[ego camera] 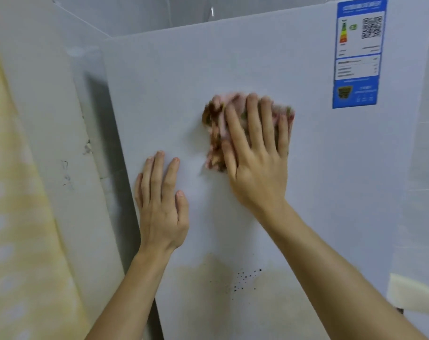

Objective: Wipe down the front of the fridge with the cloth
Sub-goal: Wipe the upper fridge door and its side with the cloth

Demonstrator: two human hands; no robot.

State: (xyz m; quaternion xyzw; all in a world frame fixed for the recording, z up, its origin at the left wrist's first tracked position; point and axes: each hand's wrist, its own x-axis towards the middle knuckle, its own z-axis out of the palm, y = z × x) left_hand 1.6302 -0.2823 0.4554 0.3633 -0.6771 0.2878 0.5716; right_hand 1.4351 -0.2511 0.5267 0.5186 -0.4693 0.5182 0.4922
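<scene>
We pressed the patterned cloth (215, 137) against the fridge door (331, 180) beneath the spread, straight fingers of our right hand (257, 170), left hand (162, 209) flat alongside.

The light is soft, even and fairly bright. A dark shadow runs beside the left edge of the fridge (233, 57). The cloth (215, 130) is smeared by motion blur. Straight lines bend near the corners.

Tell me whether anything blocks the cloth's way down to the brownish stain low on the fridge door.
Nothing visible does. The right hand presses the cloth on the fridge door; bare door lies between it and the stain. The left hand rests off to the side.
</scene>
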